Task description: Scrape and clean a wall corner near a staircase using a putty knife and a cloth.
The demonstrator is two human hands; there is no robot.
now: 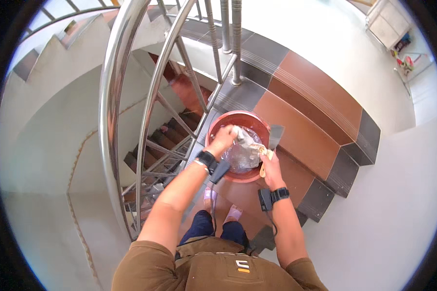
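Note:
My left hand [223,139] is closed on one end of a whitish, stained cloth [248,140] above a reddish-brown bucket [238,114]. The cloth stretches across to my right hand [273,170]. That hand is wrapped round a scraper with a flat grey blade [276,135] and a pale wooden handle, its blade pointing away from me at the bucket's right rim. Part of the cloth lies against the scraper near my fingers. Inside the bucket is a clear, shiny mass [240,157]; whether it is plastic film or water I cannot tell.
The bucket stands on a tiled stair landing, close to my feet in light sandals [233,212]. Orange and dark tiled steps [301,133] rise beyond it. A steel railing [112,97] curves along the left, with stairs descending past it. A white wall [369,223] is at right.

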